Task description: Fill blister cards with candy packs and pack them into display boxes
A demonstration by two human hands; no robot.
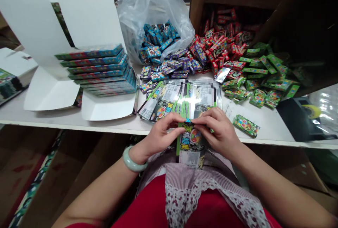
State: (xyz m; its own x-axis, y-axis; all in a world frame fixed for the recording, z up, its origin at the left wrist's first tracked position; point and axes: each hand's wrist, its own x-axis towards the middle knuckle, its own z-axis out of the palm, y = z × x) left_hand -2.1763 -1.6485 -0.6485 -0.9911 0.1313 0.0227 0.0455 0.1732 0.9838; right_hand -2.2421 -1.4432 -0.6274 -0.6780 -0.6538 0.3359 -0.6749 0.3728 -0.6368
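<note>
My left hand [169, 131] and my right hand [218, 125] meet at the table's front edge. Thumbs and fingers of both pinch the upper edge of a black and green printed candy bag [188, 141], which hangs toward my lap. A small bit of blue [188, 119] shows between the fingertips; whether it is a small candy box in the bag's mouth I cannot tell. Just beyond the hands lie fanned stacks of flat candy bags [166, 101], partly clear and shiny. One green candy box [246, 125] lies to the right of my right hand.
Behind the stacks are heaps of small purple [176, 65], red [219, 46] and green [269, 69] boxes. A clear plastic sack [155, 2] holds blue boxes [158, 36]. At left, an open white carton [108, 110] contains stacked flat packs [97, 69]. A black tape dispenser [298, 118] stands right.
</note>
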